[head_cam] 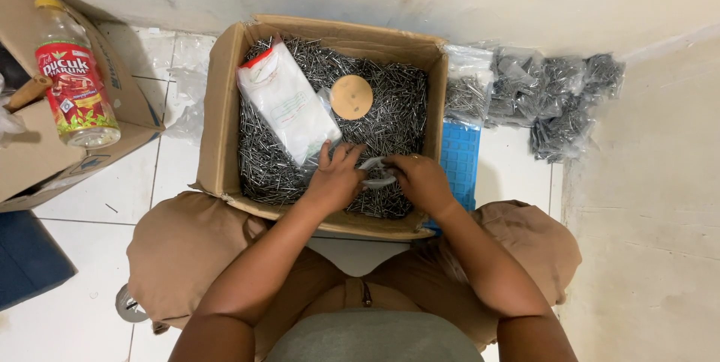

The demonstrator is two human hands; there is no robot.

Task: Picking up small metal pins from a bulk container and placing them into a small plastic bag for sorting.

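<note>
A cardboard box (pixel 225 107) full of loose steel nails (pixel 397 107) stands on the floor between my knees. My left hand (pixel 335 176) and my right hand (pixel 420 178) are both inside its near edge, holding a small clear plastic bag (pixel 375 171) between them over the nails. A white packet of plastic bags (pixel 287 103) lies on the nails at the left. A round tan disc (pixel 351 97) rests on the nails near the middle.
Several filled clear bags of nails (pixel 551 96) are piled at the right by the wall. A blue plastic grid (pixel 459 160) sits next to the box. A drink bottle (pixel 75 77) lies on another cardboard box (pixel 30 152) at the left.
</note>
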